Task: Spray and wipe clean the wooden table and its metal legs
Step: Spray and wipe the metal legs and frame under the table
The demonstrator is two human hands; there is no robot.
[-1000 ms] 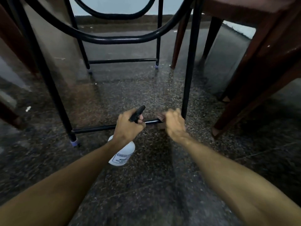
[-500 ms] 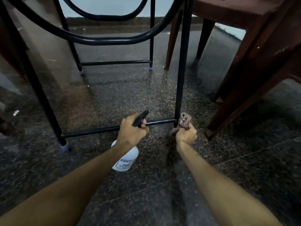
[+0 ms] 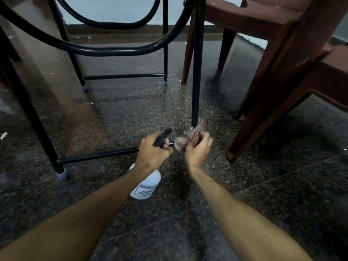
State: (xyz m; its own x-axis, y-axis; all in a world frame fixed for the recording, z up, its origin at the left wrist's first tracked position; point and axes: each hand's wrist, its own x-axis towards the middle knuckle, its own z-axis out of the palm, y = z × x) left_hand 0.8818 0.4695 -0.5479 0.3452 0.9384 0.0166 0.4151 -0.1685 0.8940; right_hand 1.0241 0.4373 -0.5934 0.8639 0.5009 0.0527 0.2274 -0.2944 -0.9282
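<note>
Right hand (image 3: 197, 151) fingers curled tight round a bunched cloth (image 3: 190, 138), pressed to the foot of the near black leg (image 3: 195, 72) – it's blurred, so prob. mid-rub. Left hand (image 3: 152, 153) clamped on the spray bottle (image 3: 146, 187), trigger fingers closed on its black head, just beside the cloth. To do it well: wrap the cloth right round the tube & drag along the low crossbar (image 3: 98, 154) – that runs left from under the knuckles.

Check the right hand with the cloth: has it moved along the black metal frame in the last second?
Yes. The right hand slid right off the low crossbar to the base of the near right upright leg, pressing the mottled cloth there.
</note>
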